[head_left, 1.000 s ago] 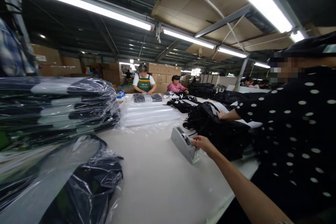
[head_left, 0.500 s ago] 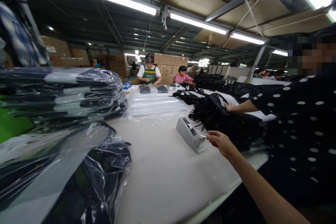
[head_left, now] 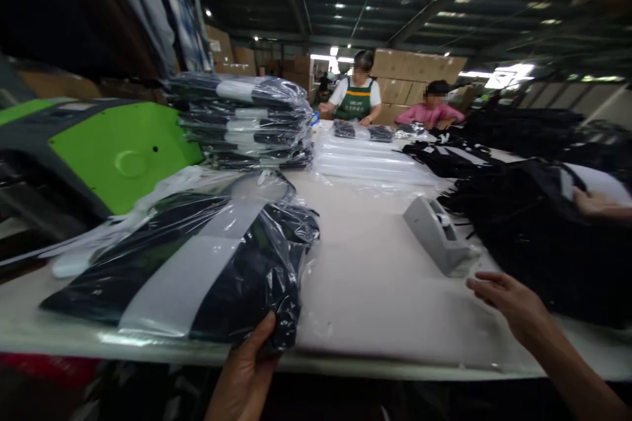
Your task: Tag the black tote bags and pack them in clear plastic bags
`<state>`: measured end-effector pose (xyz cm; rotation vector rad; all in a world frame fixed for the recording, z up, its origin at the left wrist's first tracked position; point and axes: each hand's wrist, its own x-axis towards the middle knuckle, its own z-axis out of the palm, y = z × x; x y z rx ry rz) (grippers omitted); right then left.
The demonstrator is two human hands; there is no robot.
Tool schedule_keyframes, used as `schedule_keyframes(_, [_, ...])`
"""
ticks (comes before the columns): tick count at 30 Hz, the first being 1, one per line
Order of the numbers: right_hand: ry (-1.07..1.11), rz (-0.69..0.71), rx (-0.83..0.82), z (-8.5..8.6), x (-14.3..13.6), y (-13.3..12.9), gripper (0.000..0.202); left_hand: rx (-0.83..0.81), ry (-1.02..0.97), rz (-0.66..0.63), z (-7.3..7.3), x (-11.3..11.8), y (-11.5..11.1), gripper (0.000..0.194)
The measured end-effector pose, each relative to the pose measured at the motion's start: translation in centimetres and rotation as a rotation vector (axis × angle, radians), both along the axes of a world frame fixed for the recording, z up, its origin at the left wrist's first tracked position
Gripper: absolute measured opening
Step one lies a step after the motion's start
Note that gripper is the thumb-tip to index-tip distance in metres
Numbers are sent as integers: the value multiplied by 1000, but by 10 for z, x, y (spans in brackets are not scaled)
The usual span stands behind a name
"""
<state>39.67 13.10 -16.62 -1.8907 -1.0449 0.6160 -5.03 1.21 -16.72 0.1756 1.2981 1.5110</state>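
A dark folded garment in a clear plastic bag (head_left: 232,256), with a white band across it, lies at the table's front left. My left hand (head_left: 247,362) grips its near right corner, thumb on top and fingers mostly hidden underneath. On the right stands a grey tape dispenser (head_left: 434,237), its cutting end facing me. Just beside that end is my right hand (head_left: 513,306), fingertips pinched together on what looks like the end of clear tape; the tape itself is hard to see.
Behind lies a stack of bagged garments (head_left: 241,122), with flat clear plastic bags (head_left: 370,158) next to it. A green machine (head_left: 123,154) stands left. Black garments (head_left: 543,237) pile up right, where a co-worker's hand (head_left: 597,204) rests. Two people work across the table (head_left: 365,289).
My view has swung left and down. My left hand has come into view, holding the bagged garment's corner. My right hand remains by the dispenser's cutting end.
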Motion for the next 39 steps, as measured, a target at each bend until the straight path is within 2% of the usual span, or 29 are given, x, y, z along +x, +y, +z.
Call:
schedule_keyframes(1, [143,85,-10,3,-26,-8,45,-2,-65,18,1,1,0,43])
schedule_keyframes(3, [298,283,-36,16,-95,-29,52,0,-188,53,4,4,1,45])
schedule_keyframes(7, [461,727,-117,55,-238,-70,35,21,-279,66,9,6,1,44])
schedule_keyframes(9, [480,866,-132,65,-282,-79,27,39,-293,43,8,5,0,41])
schedule_keyframes(11, [447,911,-132,64,-304,-80,22,58,-307,27,5,3,0,39])
schedule_keyframes(13, [358,884,-132,56,-312,-75,19,68,-323,28,3,2,0,40])
schedule_keyframes(18, [179,833,-141,32,-309,-59,21,49,-328,50,0,2,0,47])
schedule_keyframes(20, [219,849,-185,26,-306,-57,24,56,-319,39,-1,1,0,46])
schedule_keyframes(23, [410,894,-255,23,-301,-57,30,56,-331,37,-3,0,1,44])
schedule_keyframes(27, [662,985,-342,29,-293,-60,40,51,-393,35,-1,-2,1,37])
schedule_keyframes(29, [682,995,-349,34,-290,-60,44,43,-411,44,2,-3,1,32])
schedule_keyframes(33, [585,975,-321,37,-292,-62,40,40,-412,66,7,-4,1,23])
schedule_keyframes(36, [561,965,-305,29,-299,-64,38,7,-430,53,8,-4,1,15])
schedule_keyframes(39, [607,957,-198,18,-306,-65,38,-12,-446,54,11,-5,1,13])
